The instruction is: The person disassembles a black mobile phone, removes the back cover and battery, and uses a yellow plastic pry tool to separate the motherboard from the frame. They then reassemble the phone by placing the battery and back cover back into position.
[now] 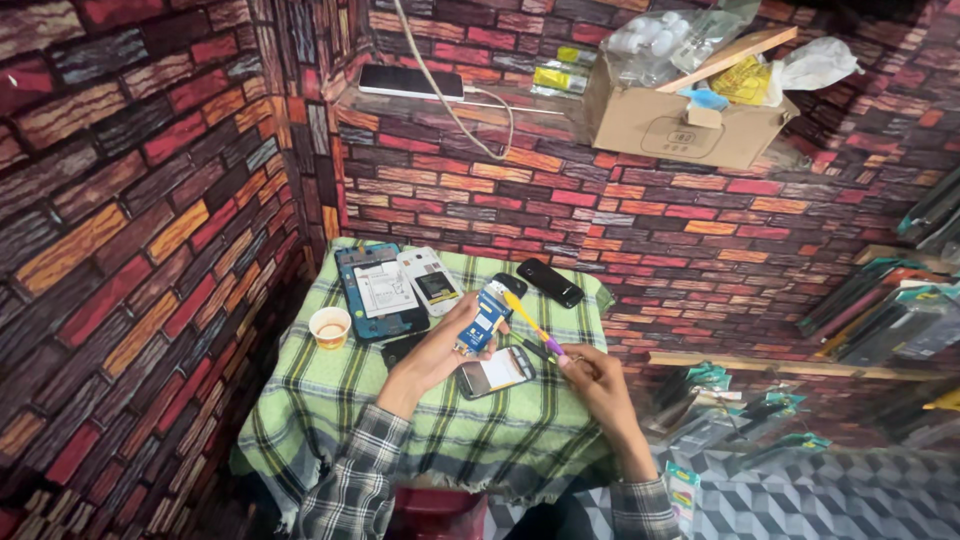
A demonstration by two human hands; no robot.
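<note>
**A:** Identify the work surface and the items on it.

**B:** The counter (330, 400) carries a green checked cloth. On it, from largest down: an opened tablet (375, 290) with its back exposed, a white phone (430, 278) beside it, a dark phone (549, 282) near the back edge, a phone (496, 371) lying face up under the hands, and a paper cup (330, 326) at the left.

**A:** Locate the item in hand.

**B:** The small blue handset (483, 320) is off the counter, raised above the face-up phone. The left hand (437, 352) holds it upright; the fingers are clamped on its sides and back.

**A:** State the right hand's condition.

**B:** The right hand (592, 385) has its fingers pinched together on a thin tool (528, 323) with a yellow shaft and a purple grip. The tip meets the handset's top end.

**A:** Handling properties?

**B:** Judged light and rigid, with a smooth plastic shell that may slip. With the shell open, internal parts are probably fragile. Grip the long side edges; keep the fingers off the face and any exposed board. The tool is slender and may flex; hold it close to the grip and apply light pressure only.
</note>
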